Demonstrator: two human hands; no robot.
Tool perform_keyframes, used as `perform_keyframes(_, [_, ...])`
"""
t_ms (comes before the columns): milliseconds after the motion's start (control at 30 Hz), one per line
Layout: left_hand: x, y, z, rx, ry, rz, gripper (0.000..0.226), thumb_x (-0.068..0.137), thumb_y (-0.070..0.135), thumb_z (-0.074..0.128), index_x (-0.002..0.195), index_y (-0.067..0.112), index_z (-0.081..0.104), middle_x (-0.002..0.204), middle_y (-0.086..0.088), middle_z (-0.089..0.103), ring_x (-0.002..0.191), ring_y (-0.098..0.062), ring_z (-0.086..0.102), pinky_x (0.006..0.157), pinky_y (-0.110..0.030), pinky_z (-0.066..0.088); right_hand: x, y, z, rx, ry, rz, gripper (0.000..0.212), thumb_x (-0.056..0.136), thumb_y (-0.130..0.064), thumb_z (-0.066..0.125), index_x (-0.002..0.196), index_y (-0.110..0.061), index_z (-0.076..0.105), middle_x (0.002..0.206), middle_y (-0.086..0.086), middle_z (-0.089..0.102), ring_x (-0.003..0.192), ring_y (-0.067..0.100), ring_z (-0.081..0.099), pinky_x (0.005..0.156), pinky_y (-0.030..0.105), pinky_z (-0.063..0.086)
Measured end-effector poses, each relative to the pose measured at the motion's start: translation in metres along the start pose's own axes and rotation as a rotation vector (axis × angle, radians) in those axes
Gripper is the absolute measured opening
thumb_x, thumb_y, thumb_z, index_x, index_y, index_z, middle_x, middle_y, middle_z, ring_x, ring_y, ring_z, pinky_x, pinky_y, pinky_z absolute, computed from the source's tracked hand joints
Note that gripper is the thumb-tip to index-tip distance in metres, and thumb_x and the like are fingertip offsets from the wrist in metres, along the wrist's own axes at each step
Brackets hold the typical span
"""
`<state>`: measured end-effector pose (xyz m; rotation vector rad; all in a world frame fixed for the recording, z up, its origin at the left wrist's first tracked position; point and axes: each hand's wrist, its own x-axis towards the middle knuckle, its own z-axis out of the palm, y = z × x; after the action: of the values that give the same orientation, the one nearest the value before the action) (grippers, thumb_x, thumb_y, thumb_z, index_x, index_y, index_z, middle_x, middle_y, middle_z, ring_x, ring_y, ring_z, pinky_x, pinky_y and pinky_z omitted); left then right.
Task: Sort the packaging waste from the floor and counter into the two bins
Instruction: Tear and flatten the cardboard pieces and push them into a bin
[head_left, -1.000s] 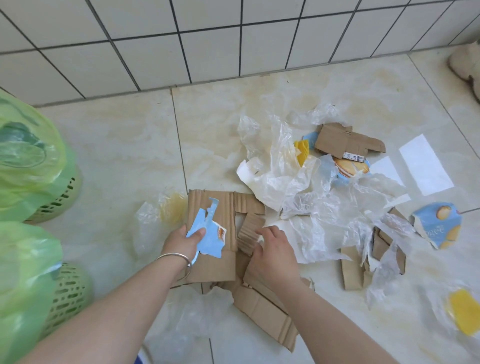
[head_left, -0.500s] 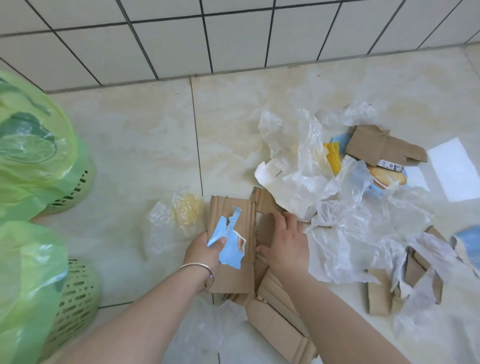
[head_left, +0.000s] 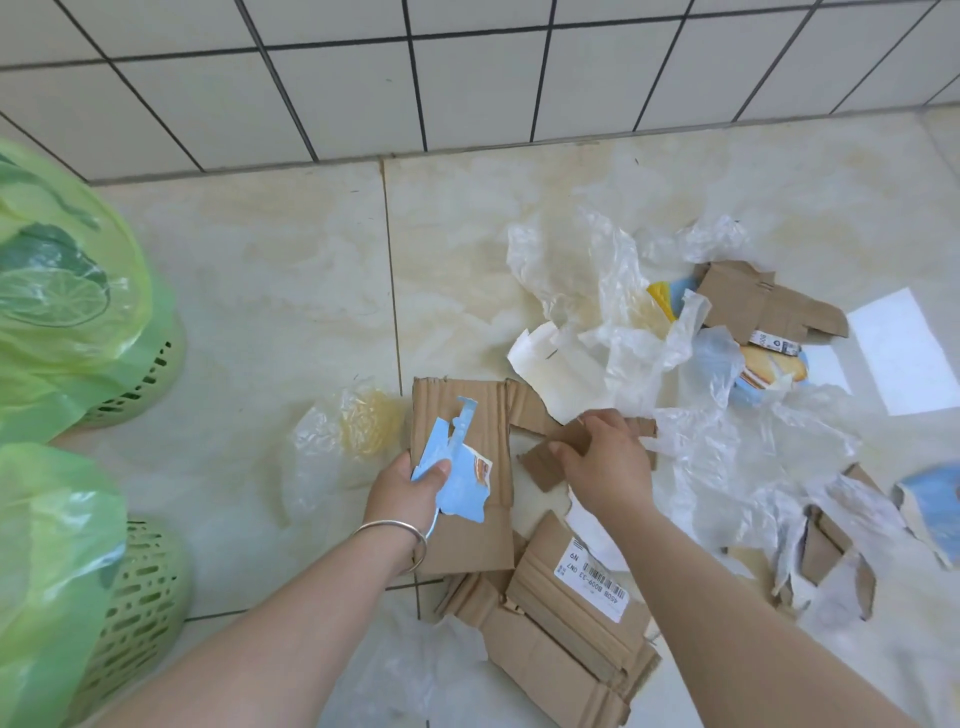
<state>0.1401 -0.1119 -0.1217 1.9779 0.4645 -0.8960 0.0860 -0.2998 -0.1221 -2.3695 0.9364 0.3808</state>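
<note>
Cardboard sheet gripped in left hand; right hand pinches cardboard scrap.

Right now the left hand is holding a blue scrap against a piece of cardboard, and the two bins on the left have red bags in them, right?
Not quite. The head view shows green bags in the bins, not red. The rest holds: the left hand holds the blue scrap against the cardboard.

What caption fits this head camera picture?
Left hand holds cardboard sheet and blue scrap; right hand grips cardboard strip.
</note>
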Motion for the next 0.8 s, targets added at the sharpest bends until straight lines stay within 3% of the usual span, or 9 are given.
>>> perform_keyframes(100, [-0.001,0.005,0.005,0.005,-0.015,0.011,0.014,0.093,0.024,0.053,0.090,0.011,0.057,0.083,-0.003,0.062,0.070,-0.020,0.056,0.060,-0.027,0.042,0.007,0.003,-0.003,-0.048,-0.051,-0.030,0.042,0.090,-0.029,0.058,0.126,-0.008,0.053,0.144,-0.006,0.037,0.129,0.017,0.038,0.091,0.031,0.043])
perform_keyframes(200, [-0.001,0.006,0.010,0.010,-0.021,0.001,0.018,0.093,0.025,0.053,0.095,0.008,0.058,0.086,-0.006,0.062,0.071,-0.024,0.055,0.058,-0.027,0.041,0.011,0.003,-0.003,-0.111,-0.078,-0.055,0.033,0.088,-0.027,0.059,0.116,-0.009,0.057,0.150,-0.006,0.028,0.135,0.018,0.030,0.089,0.032,0.044])
perform_keyframes(367, [-0.001,0.010,0.018,-0.019,-0.016,-0.009,0.016,0.094,0.025,0.052,0.082,0.015,0.055,0.078,-0.001,0.060,0.064,-0.016,0.053,0.057,-0.026,0.040,0.028,0.002,-0.009,0.014,-0.064,0.001,0.037,0.088,-0.028,0.060,0.122,-0.012,0.058,0.152,-0.005,0.027,0.140,0.018,0.022,0.099,0.034,0.038])
perform_keyframes(500, [0.003,0.012,0.021,-0.032,-0.013,-0.019,0.017,0.093,0.026,0.053,0.079,0.017,0.054,0.076,0.000,0.059,0.064,-0.018,0.053,0.060,-0.029,0.040,0.049,0.003,-0.020,0.024,-0.061,0.021,0.044,0.089,-0.032,0.060,0.128,-0.012,0.055,0.150,-0.003,0.030,0.140,0.020,0.023,0.106,0.033,0.031])
perform_keyframes(800, [0.009,0.017,0.028,-0.029,-0.019,-0.011,0.019,0.094,0.024,0.051,0.075,0.022,0.052,0.076,0.001,0.059,0.064,-0.015,0.053,0.056,-0.026,0.039,0.070,0.003,-0.029,-0.091,-0.049,0.019,0.041,0.081,-0.039,0.067,0.117,-0.019,0.064,0.148,-0.004,0.031,0.134,0.024,0.030,0.106,0.039,0.033])
